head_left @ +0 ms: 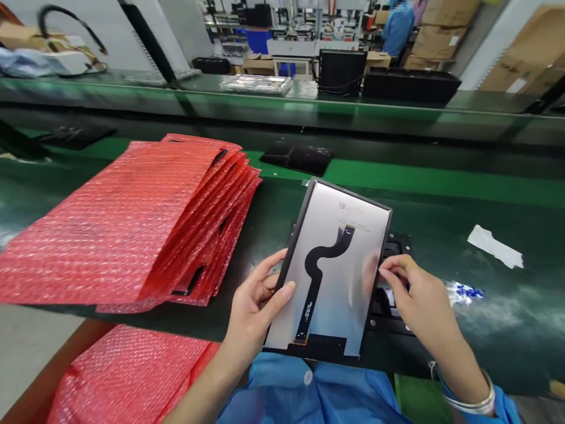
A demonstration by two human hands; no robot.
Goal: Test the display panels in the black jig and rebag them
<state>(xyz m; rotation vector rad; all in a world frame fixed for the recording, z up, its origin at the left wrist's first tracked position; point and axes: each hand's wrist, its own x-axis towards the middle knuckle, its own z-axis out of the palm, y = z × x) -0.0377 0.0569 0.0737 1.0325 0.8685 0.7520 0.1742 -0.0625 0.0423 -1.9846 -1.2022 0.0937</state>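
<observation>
Holding panel (338,288) edges, bench (445,215) extending right

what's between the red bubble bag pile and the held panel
In the head view, mostly bare green bench, with the left hand lower down, gripping the panel.

left hand (258,303) grips a screen (338,288); right hand (419,291), fingertips together, meets its right edge; red pouches (115,218) lie left.

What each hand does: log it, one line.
left hand: holds display panel | right hand: at panel's right edge | nearby: red bubble-wrap bags
</observation>
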